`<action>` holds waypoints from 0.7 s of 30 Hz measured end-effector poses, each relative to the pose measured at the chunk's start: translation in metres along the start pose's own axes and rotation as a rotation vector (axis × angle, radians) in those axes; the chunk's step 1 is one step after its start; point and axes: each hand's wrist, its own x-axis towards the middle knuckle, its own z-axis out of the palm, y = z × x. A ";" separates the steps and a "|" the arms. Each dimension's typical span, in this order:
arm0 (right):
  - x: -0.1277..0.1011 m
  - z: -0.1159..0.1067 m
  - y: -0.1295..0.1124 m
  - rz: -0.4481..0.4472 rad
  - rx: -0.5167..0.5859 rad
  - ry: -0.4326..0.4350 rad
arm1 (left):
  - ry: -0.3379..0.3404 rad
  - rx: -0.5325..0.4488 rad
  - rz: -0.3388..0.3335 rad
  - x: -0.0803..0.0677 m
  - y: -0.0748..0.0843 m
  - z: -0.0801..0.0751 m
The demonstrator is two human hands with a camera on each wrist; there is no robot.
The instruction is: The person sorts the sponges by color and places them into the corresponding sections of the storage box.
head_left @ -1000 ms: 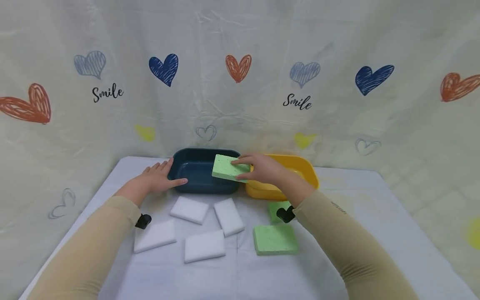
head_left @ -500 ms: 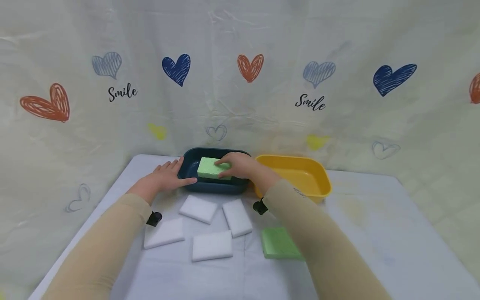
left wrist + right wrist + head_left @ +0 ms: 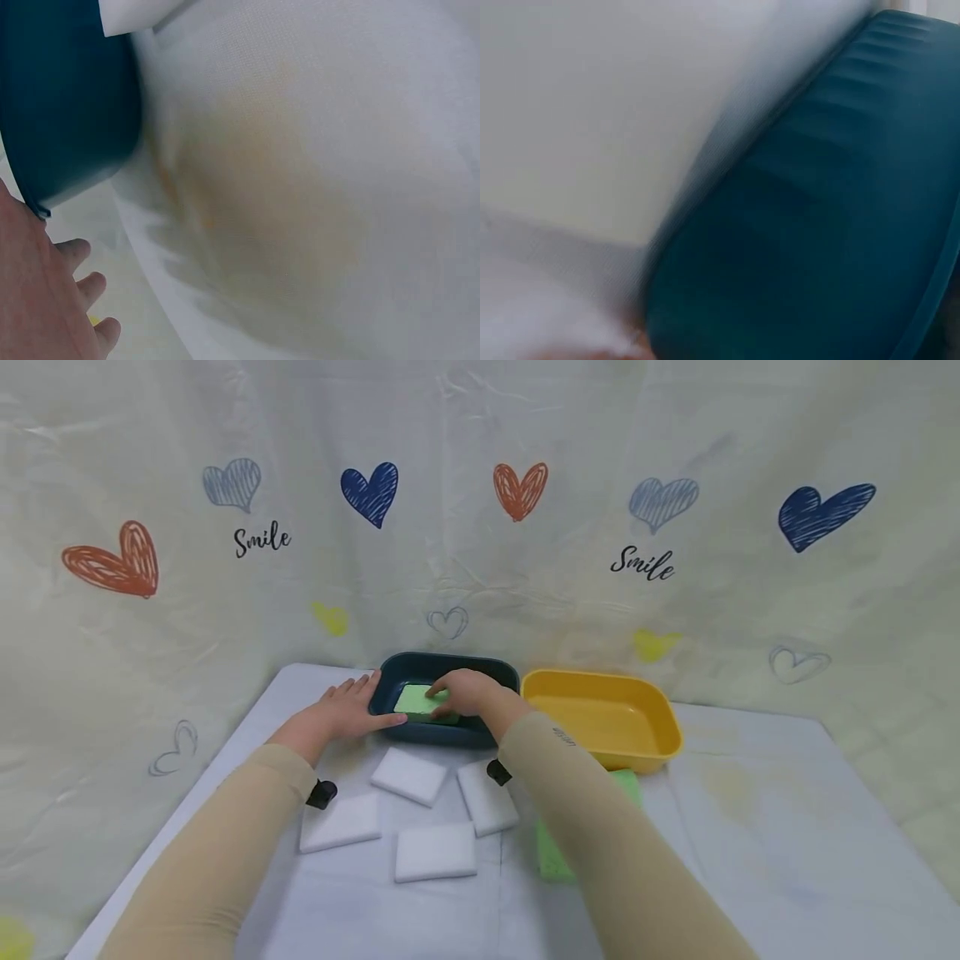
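Beige sleeves (image 3: 202,843) — dark lettering (image 3: 564,737), black cameras (image 3: 322,794)

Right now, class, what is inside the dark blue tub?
A green sponge is inside the tub, with the right hand over part of it. What that hand covers, and anything under the sponge, cannot be seen.

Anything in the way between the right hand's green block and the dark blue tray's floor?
Nothing visible. The right hand holds the green block inside the dark blue tray; what lies directly beneath is hidden. The left hand is at the tray's left end.
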 end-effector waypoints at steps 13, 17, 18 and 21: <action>0.016 0.005 -0.007 0.021 0.035 -0.047 | 0.015 -0.001 -0.011 0.001 -0.002 0.002; 0.015 0.004 -0.009 -0.006 0.029 -0.053 | 0.009 -0.003 -0.011 0.002 -0.001 0.002; 0.014 0.003 -0.009 -0.011 0.028 -0.049 | 0.008 -0.003 -0.009 0.002 -0.002 0.002; 0.012 0.001 -0.010 -0.023 0.025 -0.025 | 0.002 0.007 -0.011 0.002 -0.003 0.002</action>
